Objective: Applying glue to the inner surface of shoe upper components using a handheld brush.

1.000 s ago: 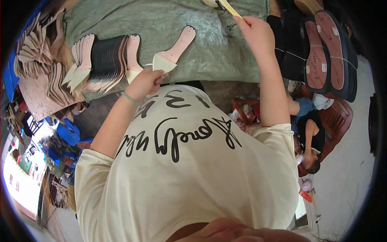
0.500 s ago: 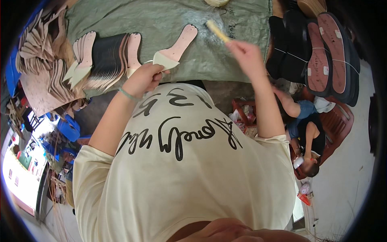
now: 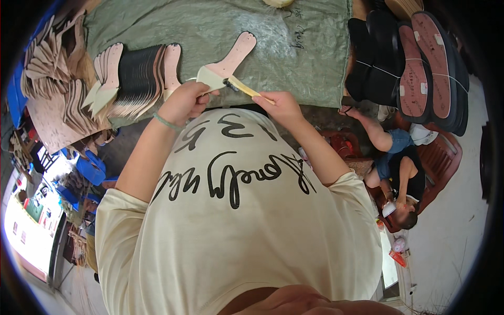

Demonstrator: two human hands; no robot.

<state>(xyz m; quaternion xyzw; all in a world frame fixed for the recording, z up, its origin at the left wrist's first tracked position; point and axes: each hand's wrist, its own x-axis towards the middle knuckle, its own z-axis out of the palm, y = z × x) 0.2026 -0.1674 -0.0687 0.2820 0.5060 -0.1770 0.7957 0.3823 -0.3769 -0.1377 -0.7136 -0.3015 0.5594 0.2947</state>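
Note:
My left hand (image 3: 184, 103) pinches the near edge of a shoe insole (image 3: 235, 54), pink at its long narrow end and pale cream-green at the wide one. The insole lies tilted over a green sheet (image 3: 310, 79). In my right hand (image 3: 284, 109) is a brush (image 3: 247, 89) with a flat yellow handle, gripped near its end. Its dark bristles touch the near right edge of the insole's pale part. Left of my left hand, several similar insoles (image 3: 142, 71) stand in a packed, overlapping row.
Loose stacks of tan shoe-shaped sheets (image 3: 52, 63) fill the table's left end. Tied bundles of black and pink insoles (image 3: 415, 79) lie at the right. A pale round container (image 3: 278, 3) shows at the far edge. Another person (image 3: 404, 173) sits at the right beside a red chair (image 3: 441, 157).
My right hand has come down and left from above the sheet, bringing the brush's bristles to the insole's edge. My left hand and the insole have barely moved.

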